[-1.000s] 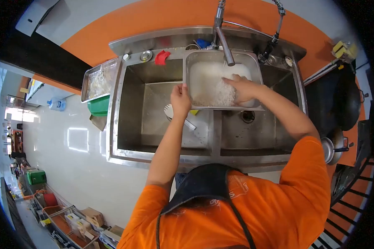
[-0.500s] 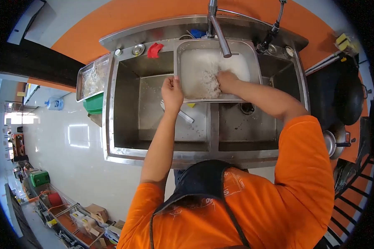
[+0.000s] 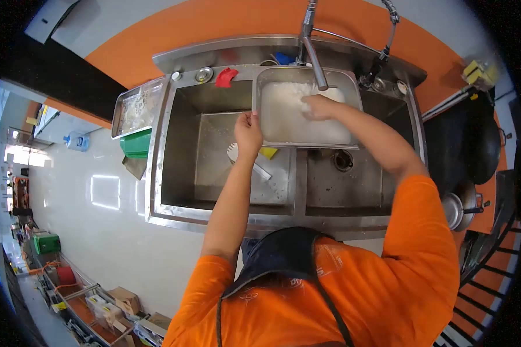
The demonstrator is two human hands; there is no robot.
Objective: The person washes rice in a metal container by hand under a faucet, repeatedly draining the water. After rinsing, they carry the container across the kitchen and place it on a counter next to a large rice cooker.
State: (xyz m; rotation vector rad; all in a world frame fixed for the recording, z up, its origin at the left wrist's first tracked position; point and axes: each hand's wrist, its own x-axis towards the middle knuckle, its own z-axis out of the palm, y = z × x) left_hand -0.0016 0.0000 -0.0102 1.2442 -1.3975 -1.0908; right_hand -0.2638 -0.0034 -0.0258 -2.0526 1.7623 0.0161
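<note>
Plainly, the right hand (image 3: 318, 108) is the one nearer the heap of fine, white, rice-like grains (image 3: 285, 92), which lies under cloudy water towards the far left corner of the rectangular stainless-steel pan (image 3: 304, 145). From the right fingertips, the grains spread leftward and away from the person, close beside them; the forearm comes in over the pan's right side. The right fingers are curled and partly under the water, so whether they pinch any grains I cannot tell. The pan's long axis runs side to side, across the person's front, and it sits above the steel divider (image 3: 299, 184) between the two basins. At its left wall is the left hand (image 3: 249, 136), thumb and fingers drawn together and seeming to pinch the rim, outside the water. Above the far part of the pan hangs the slim metal tap spout (image 3: 315, 65), just beyond the right hand.
</note>
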